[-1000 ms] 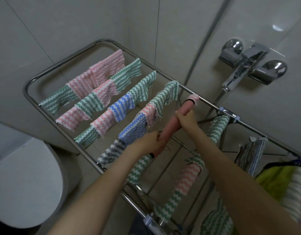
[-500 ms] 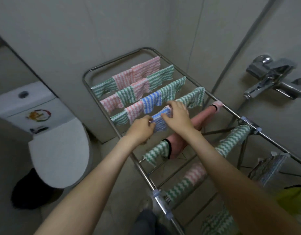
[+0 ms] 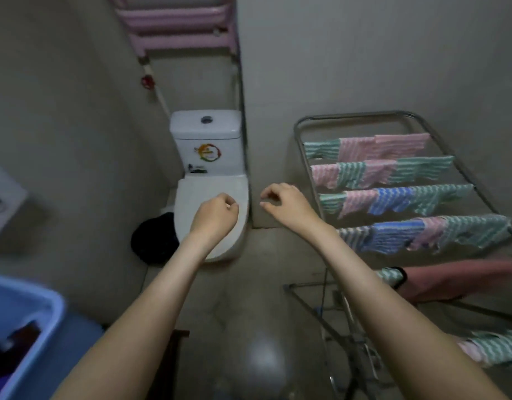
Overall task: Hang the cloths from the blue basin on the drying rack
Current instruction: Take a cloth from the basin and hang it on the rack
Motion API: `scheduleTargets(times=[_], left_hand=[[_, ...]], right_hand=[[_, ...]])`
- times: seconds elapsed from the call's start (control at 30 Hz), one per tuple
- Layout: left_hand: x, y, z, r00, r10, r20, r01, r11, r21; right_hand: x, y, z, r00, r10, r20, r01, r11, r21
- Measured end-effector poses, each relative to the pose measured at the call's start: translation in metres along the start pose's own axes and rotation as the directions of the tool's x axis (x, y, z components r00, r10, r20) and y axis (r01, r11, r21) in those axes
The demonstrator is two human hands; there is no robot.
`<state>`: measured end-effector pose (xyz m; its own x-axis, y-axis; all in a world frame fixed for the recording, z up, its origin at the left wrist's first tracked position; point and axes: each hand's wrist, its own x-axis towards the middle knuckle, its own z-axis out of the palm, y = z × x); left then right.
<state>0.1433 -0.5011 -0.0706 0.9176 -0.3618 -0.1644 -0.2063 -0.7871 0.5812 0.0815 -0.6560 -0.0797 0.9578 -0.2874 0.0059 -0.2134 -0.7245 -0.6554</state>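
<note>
The metal drying rack (image 3: 350, 116) stands at the right, its rails covered with several striped cloths (image 3: 393, 197) in pink, green and blue. A plain pink cloth (image 3: 457, 280) hangs on a lower rail. The blue basin (image 3: 32, 319) is at the lower left, with dark cloth inside it. My left hand (image 3: 216, 216) is in front of the toilet, its fingers loosely curled and holding nothing. My right hand (image 3: 286, 202) hovers left of the rack, also loosely curled and empty.
A white toilet (image 3: 211, 180) stands against the far wall, with a pink shelf rack (image 3: 177, 21) above it. A dark bundle (image 3: 153, 241) lies on the floor beside the toilet. Grey tiled floor lies between basin and rack.
Both hands have let go of the cloths on the rack and pulled away to the left. My view has swung left, bringing the toilet and the blue basin into sight.
</note>
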Motion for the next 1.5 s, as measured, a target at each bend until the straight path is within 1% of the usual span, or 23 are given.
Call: scheduleTargets(times=[0.13, 0.23, 0.33, 0.43, 0.5, 0.6, 0.67, 0.7, 0.77, 0.8, 0.87, 0.9, 0.97, 1.0, 1.07, 1.13, 1.2, 1.27, 1.33, 1.37, 1.4, 1.43, 1.5], left_hand=[[-0.014, -0.069, -0.060, 0.989, -0.131, -0.069, 0.127, 0.991, -0.051], [-0.030, -0.132, -0.108, 0.954, -0.242, -0.177, 0.226, 0.969, -0.103], [-0.047, -0.189, -0.141, 0.909, -0.336, -0.247, 0.308, 0.940, -0.145], [-0.071, -0.250, -0.169, 0.857, -0.439, -0.269, 0.413, 0.898, -0.151], [-0.088, -0.281, -0.178, 0.820, -0.502, -0.274, 0.472, 0.865, -0.172], [-0.128, -0.331, -0.187, 0.707, -0.651, -0.276, 0.604, 0.759, -0.242], [-0.150, -0.357, -0.188, 0.648, -0.713, -0.268, 0.663, 0.701, -0.261], [-0.168, -0.371, -0.190, 0.601, -0.753, -0.267, 0.697, 0.658, -0.286], [-0.192, -0.390, -0.191, 0.561, -0.792, -0.243, 0.737, 0.611, -0.289], [-0.211, -0.398, -0.192, 0.523, -0.821, -0.230, 0.765, 0.571, -0.299], [-0.236, -0.414, -0.191, 0.473, -0.857, -0.207, 0.791, 0.516, -0.329], [-0.246, -0.421, -0.190, 0.458, -0.867, -0.193, 0.796, 0.497, -0.344], [-0.261, -0.434, -0.187, 0.433, -0.887, -0.161, 0.809, 0.461, -0.365], [-0.268, -0.438, -0.184, 0.425, -0.895, -0.138, 0.812, 0.444, -0.379], [-0.273, -0.439, -0.182, 0.425, -0.899, -0.103, 0.807, 0.428, -0.408], [-0.277, -0.443, -0.180, 0.450, -0.890, -0.077, 0.800, 0.440, -0.408], [-0.278, -0.444, -0.182, 0.506, -0.861, -0.058, 0.773, 0.482, -0.412], [-0.275, -0.441, -0.186, 0.571, -0.819, -0.046, 0.735, 0.536, -0.416], [-0.271, -0.440, -0.192, 0.638, -0.768, -0.055, 0.684, 0.598, -0.418], [-0.269, -0.439, -0.195, 0.652, -0.756, -0.057, 0.670, 0.610, -0.423], [-0.267, -0.438, -0.199, 0.669, -0.740, -0.070, 0.653, 0.629, -0.421], [-0.265, -0.436, -0.203, 0.683, -0.724, -0.094, 0.629, 0.649, -0.427], [-0.262, -0.429, -0.213, 0.706, -0.689, -0.164, 0.576, 0.693, -0.434]], right_hand=[[0.022, -0.078, 0.049, 0.979, -0.129, 0.157, 0.120, 0.991, 0.063], [0.037, -0.153, 0.099, 0.933, -0.249, 0.261, 0.226, 0.967, 0.114], [0.044, -0.219, 0.146, 0.879, -0.357, 0.317, 0.327, 0.934, 0.147], [0.041, -0.279, 0.206, 0.794, -0.444, 0.415, 0.415, 0.895, 0.165], [0.034, -0.304, 0.238, 0.740, -0.470, 0.481, 0.447, 0.878, 0.170], [0.011, -0.338, 0.289, 0.593, -0.516, 0.619, 0.515, 0.833, 0.201], [0.000, -0.350, 0.317, 0.490, -0.498, 0.715, 0.560, 0.809, 0.179], [-0.008, -0.358, 0.334, 0.421, -0.486, 0.765, 0.597, 0.784, 0.170], [-0.018, -0.367, 0.362, 0.321, -0.442, 0.838, 0.649, 0.747, 0.145], [-0.028, -0.372, 0.381, 0.248, -0.392, 0.886, 0.674, 0.727, 0.132], [-0.041, -0.379, 0.411, 0.131, -0.305, 0.943, 0.743, 0.660, 0.110], [-0.046, -0.381, 0.427, 0.097, -0.275, 0.957, 0.782, 0.616, 0.098], [-0.051, -0.379, 0.463, 0.089, -0.208, 0.974, 0.832, 0.553, 0.042], [-0.054, -0.377, 0.480, 0.097, -0.189, 0.977, 0.836, 0.549, 0.023], [-0.061, -0.377, 0.495, 0.112, -0.207, 0.972, 0.830, 0.558, 0.023], [-0.070, -0.384, 0.495, 0.096, -0.285, 0.954, 0.829, 0.553, 0.082], [-0.071, -0.393, 0.489, 0.068, -0.339, 0.938, 0.817, 0.559, 0.143], [-0.067, -0.405, 0.475, 0.006, -0.401, 0.916, 0.775, 0.581, 0.249], [-0.066, -0.421, 0.452, -0.079, -0.479, 0.874, 0.685, 0.611, 0.396], [-0.066, -0.428, 0.438, -0.116, -0.508, 0.853, 0.620, 0.634, 0.462], [-0.064, -0.435, 0.425, -0.132, -0.536, 0.834, 0.552, 0.659, 0.511], [-0.062, -0.441, 0.412, -0.133, -0.559, 0.818, 0.491, 0.680, 0.544], [-0.057, -0.449, 0.391, -0.101, -0.591, 0.800, 0.392, 0.716, 0.578]])
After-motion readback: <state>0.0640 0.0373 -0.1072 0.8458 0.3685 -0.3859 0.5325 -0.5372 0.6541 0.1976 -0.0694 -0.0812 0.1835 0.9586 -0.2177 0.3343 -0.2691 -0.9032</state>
